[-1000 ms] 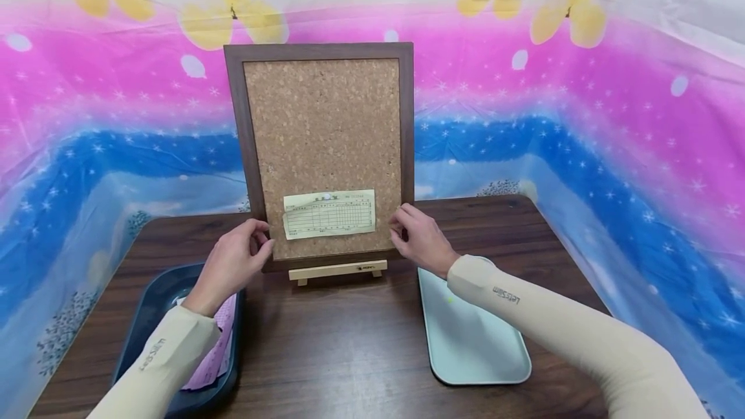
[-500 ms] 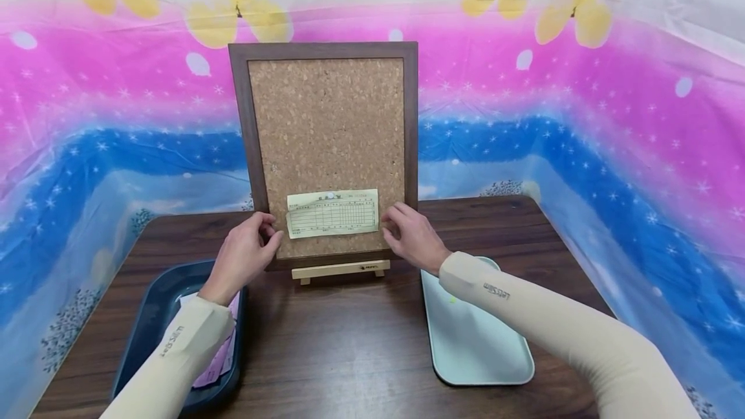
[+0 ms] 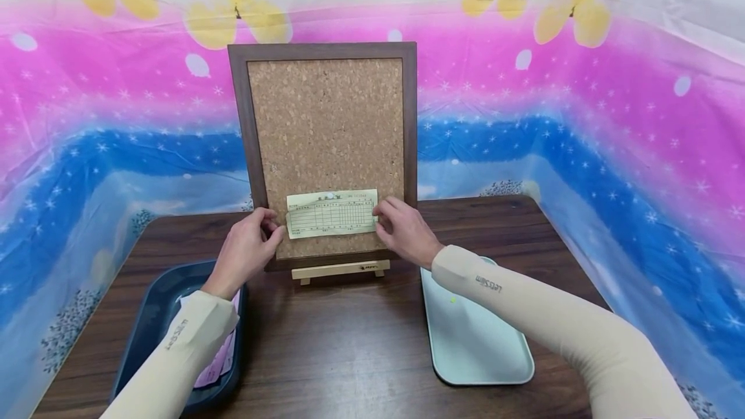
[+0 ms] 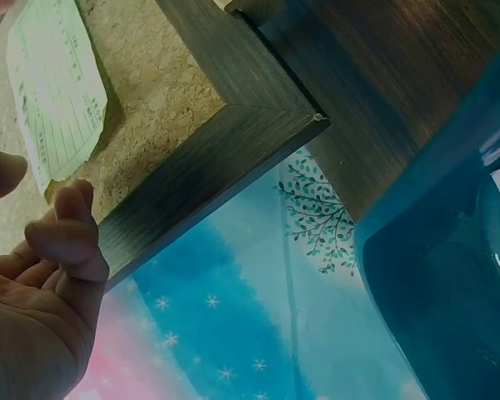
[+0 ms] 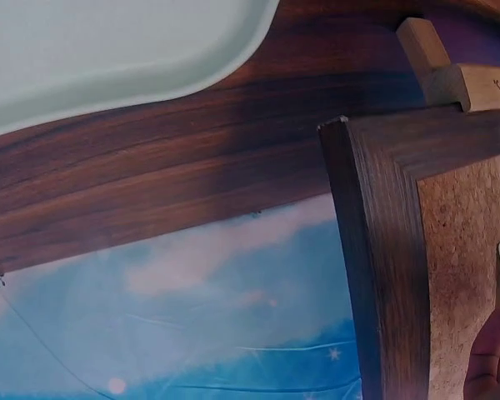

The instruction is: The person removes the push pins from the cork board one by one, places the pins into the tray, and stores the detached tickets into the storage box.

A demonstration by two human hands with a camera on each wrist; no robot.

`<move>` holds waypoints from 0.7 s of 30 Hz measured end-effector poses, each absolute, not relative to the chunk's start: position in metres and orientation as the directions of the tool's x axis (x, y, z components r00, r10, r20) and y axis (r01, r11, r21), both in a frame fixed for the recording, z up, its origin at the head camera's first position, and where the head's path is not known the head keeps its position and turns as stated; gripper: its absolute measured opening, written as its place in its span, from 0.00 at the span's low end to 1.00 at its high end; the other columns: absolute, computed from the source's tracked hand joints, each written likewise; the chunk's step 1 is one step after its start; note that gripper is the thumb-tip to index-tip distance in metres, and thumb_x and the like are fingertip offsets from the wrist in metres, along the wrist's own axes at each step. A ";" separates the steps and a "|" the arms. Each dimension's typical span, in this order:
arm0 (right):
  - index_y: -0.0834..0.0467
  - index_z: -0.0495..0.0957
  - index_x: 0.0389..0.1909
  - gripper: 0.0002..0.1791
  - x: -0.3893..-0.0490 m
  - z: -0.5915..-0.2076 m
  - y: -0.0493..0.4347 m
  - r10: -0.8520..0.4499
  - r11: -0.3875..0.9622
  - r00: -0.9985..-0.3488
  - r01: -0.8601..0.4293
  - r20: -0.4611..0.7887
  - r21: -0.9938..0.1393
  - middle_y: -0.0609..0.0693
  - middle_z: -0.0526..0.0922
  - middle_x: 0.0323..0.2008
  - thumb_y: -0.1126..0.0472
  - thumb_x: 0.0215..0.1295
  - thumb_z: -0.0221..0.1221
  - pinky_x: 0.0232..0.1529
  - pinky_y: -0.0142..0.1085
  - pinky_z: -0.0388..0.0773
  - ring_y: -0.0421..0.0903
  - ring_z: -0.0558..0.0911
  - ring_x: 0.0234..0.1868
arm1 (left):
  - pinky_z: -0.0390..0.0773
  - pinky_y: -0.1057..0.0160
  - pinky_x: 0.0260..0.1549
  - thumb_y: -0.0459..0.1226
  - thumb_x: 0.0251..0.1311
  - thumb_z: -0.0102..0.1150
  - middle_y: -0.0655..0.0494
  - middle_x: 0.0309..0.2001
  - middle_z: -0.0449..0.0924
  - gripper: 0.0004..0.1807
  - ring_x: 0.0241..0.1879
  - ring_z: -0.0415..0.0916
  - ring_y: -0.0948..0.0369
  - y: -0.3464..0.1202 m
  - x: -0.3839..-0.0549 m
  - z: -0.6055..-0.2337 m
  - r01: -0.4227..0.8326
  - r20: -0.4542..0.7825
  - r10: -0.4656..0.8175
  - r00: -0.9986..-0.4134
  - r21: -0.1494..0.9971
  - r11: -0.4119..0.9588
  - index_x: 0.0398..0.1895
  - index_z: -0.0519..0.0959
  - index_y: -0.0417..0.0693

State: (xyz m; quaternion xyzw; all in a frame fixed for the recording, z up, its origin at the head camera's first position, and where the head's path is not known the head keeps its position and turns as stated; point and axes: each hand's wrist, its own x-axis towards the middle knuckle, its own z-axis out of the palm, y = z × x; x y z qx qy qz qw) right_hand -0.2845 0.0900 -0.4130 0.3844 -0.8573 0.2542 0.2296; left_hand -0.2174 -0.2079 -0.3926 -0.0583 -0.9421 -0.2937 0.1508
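Observation:
A pale yellow-green printed slip (image 3: pixel 333 215) is fixed low on a framed cork board (image 3: pixel 326 128) by a white round pushpin (image 3: pixel 331 195) at its top edge. My left hand (image 3: pixel 247 244) is just left of the slip, over the frame's lower left; in the left wrist view its thumb (image 4: pixel 2 173) and fingers (image 4: pixel 67 233) stand apart near the slip's corner with nothing between them. My right hand (image 3: pixel 410 231) is at the slip's right edge, fingertips over or touching it; the right wrist view shows only a fingertip (image 5: pixel 490 346) beside the paper.
The board leans on a small wooden easel (image 3: pixel 340 269) on a dark wood table (image 3: pixel 337 348). A dark blue tray (image 3: pixel 157 296) with pink and white papers (image 3: pixel 218 364) stands left. A pale green tray (image 3: pixel 483 341) with a tiny yellow piece (image 3: pixel 453 300) lies right.
My right hand has moved left from the board's frame to the slip's right edge. My left hand has shifted slightly right and up. The slip stays pinned in place.

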 end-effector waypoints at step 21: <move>0.57 0.76 0.39 0.07 -0.297 -0.403 0.064 -0.573 0.555 -0.564 -0.801 0.595 -0.225 0.46 0.74 0.36 0.66 0.60 0.57 0.33 0.32 0.71 0.39 0.72 0.31 | 0.73 0.56 0.31 0.39 0.66 0.53 0.47 0.38 0.77 0.16 0.31 0.72 0.55 -0.199 -0.230 -0.390 0.187 0.313 -0.004 -0.950 0.577 0.795 0.52 0.71 0.38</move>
